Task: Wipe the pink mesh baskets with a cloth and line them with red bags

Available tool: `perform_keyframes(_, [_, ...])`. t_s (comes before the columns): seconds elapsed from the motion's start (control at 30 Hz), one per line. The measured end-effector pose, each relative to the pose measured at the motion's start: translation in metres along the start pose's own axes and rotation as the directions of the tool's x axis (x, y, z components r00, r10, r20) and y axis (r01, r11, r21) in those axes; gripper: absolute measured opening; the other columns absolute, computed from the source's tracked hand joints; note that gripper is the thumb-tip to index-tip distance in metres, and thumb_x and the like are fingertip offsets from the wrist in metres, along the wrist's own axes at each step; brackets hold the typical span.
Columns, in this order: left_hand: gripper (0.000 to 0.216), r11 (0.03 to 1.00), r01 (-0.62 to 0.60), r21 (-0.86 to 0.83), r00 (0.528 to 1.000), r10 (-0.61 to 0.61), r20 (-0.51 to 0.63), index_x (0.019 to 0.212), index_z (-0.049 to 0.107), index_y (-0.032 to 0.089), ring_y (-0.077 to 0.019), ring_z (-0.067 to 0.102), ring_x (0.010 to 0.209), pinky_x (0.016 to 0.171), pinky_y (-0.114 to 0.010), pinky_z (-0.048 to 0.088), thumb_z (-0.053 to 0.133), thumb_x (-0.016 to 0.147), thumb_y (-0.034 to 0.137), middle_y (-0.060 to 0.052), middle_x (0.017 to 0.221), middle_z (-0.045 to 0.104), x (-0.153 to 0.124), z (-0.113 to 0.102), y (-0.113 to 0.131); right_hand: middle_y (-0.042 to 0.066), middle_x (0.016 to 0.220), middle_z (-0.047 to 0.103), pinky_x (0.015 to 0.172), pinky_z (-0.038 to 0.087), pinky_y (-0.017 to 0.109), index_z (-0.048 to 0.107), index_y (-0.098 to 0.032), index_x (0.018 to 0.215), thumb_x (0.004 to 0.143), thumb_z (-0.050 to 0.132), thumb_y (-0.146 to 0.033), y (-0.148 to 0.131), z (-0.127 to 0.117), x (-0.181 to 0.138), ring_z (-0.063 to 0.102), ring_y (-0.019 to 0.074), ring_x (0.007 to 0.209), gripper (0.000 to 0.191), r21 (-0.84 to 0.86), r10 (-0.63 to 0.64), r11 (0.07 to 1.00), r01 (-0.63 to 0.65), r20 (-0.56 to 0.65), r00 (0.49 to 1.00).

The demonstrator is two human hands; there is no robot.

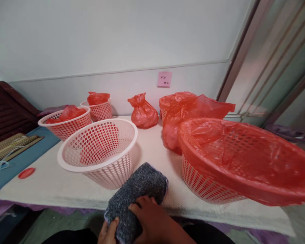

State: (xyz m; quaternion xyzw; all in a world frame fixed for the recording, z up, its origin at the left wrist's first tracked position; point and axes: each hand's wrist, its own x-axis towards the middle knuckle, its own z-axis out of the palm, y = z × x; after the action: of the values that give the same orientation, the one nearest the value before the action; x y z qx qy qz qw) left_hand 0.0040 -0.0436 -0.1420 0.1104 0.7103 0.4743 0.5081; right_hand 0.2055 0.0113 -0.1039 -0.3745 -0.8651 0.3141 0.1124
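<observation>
A rolled dark grey fuzzy cloth (138, 189) lies over the near edge of the table, right in front of an empty pink perforated basket (99, 149). My right hand (152, 220) rests on the cloth's near end with its fingers curled over it. My left hand (108, 232) grips the same end from the left, thumb pressed on the fabric. Only part of each hand shows at the bottom of the view.
A large pink basket lined with a red plastic bag (241, 159) stands at the right. Two smaller baskets holding red bags (66, 122) (99, 106), a tied red bag (142, 112) and another bagged basket (178, 108) sit toward the wall. A red lid (26, 173) lies at left.
</observation>
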Motion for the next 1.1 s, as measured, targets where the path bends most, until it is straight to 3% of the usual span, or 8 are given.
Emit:
perform_keyframes(0.23, [0.025, 0.942, -0.168, -0.292, 0.974, 0.204, 0.097, 0.086, 0.061, 0.020, -0.0280, 0.069, 0.087, 0.075, -0.036, 0.056, 0.072, 0.066, 0.031, -0.003, 0.076, 0.071, -0.050, 0.080, 0.043, 0.008, 0.130, 0.056, 0.100, 0.038, 0.040, 0.046, -0.025, 0.135, 0.055, 0.080, -0.039, 0.007, -0.027, -0.006, 0.054, 0.0276, 0.115, 0.087, 0.406, -0.006, 0.913, 0.042, -0.090, 0.996])
perform_keyframes(0.4, [0.042, 0.910, -0.190, -0.368, 0.895, 0.314, 0.316, 0.108, 0.056, 0.018, -0.0225, 0.067, 0.097, 0.088, -0.034, 0.051, 0.073, 0.071, 0.029, -0.008, 0.098, 0.070, -0.039, 0.129, 0.060, 0.003, 0.108, 0.069, 0.084, 0.047, 0.027, 0.059, -0.019, 0.113, 0.076, 0.050, -0.015, 0.039, -0.037, 0.016, 0.064, 0.0173, 0.097, 0.039, 0.483, 0.331, 0.862, -0.155, -0.304, 0.893])
perform_keyframes(0.57, [0.030, 0.946, -0.136, -0.295, 0.949, 0.210, 0.236, 0.091, 0.061, 0.016, -0.0185, 0.066, 0.086, 0.082, -0.033, 0.051, 0.074, 0.068, 0.031, -0.005, 0.088, 0.067, -0.011, 0.112, 0.030, 0.014, 0.088, 0.069, 0.078, 0.047, 0.037, 0.061, -0.011, 0.091, 0.073, 0.050, -0.015, 0.078, -0.047, 0.020, 0.064, 0.0277, 0.087, 0.022, 0.354, 0.555, 0.829, -0.433, -0.416, 0.720])
perform_keyframes(0.7, [0.030, 0.976, -0.042, -0.215, 0.961, 0.098, 0.259, 0.072, 0.060, 0.015, -0.0195, 0.067, 0.076, 0.074, -0.032, 0.051, 0.081, 0.058, 0.031, -0.004, 0.076, 0.067, -0.003, 0.092, 0.006, 0.019, 0.103, 0.063, 0.090, 0.041, 0.041, 0.057, -0.010, 0.105, 0.081, 0.048, -0.020, 0.071, -0.065, 0.004, 0.058, 0.0302, 0.103, 0.028, 0.247, 0.511, 0.852, -0.461, -0.579, 0.635])
perform_keyframes(0.8, [0.032, 0.984, -0.013, -0.180, 0.941, 0.072, 0.330, 0.069, 0.058, 0.016, -0.0185, 0.066, 0.067, 0.067, -0.030, 0.050, 0.081, 0.058, 0.036, -0.003, 0.068, 0.066, -0.002, 0.102, 0.010, 0.014, 0.116, 0.058, 0.099, 0.036, 0.034, 0.051, -0.016, 0.120, 0.088, 0.042, -0.026, 0.050, -0.065, 0.003, 0.052, 0.0225, 0.113, 0.034, 0.144, 0.328, 0.940, -0.310, -0.633, 0.701])
perform_keyframes(0.93, [0.026, 0.985, -0.042, -0.168, 0.921, 0.103, 0.375, 0.067, 0.059, 0.016, -0.0159, 0.058, 0.052, 0.056, -0.028, 0.046, 0.073, 0.065, 0.039, 0.000, 0.055, 0.061, 0.008, 0.128, 0.024, 0.012, 0.116, 0.059, 0.096, 0.039, 0.040, 0.055, -0.016, 0.115, 0.072, 0.065, -0.034, 0.032, -0.036, 0.018, 0.052, 0.0281, 0.110, 0.047, -0.018, 0.209, 0.971, -0.237, -0.409, 0.888])
perform_keyframes(1.0, [0.018, 0.980, -0.099, -0.172, 0.917, 0.157, 0.367, 0.068, 0.062, 0.016, -0.0175, 0.060, 0.056, 0.058, -0.029, 0.046, 0.070, 0.066, 0.032, -0.001, 0.057, 0.063, 0.013, 0.136, 0.028, 0.015, 0.110, 0.061, 0.090, 0.041, 0.047, 0.060, -0.013, 0.106, 0.065, 0.069, -0.029, 0.031, -0.021, 0.027, 0.054, 0.0342, 0.104, 0.045, -0.057, 0.278, 0.947, -0.317, -0.351, 0.894])
perform_keyframes(1.1, [0.011, 0.964, -0.213, -0.157, 0.914, 0.253, 0.317, 0.061, 0.062, 0.017, -0.0177, 0.058, 0.061, 0.062, -0.028, 0.045, 0.073, 0.059, 0.019, -0.001, 0.057, 0.063, 0.012, 0.141, 0.027, 0.019, 0.104, 0.063, 0.086, 0.042, 0.050, 0.062, -0.010, 0.100, 0.072, 0.056, -0.018, 0.035, -0.012, 0.034, 0.055, 0.0368, 0.101, 0.029, -0.043, 0.311, 0.936, -0.350, -0.370, 0.875])
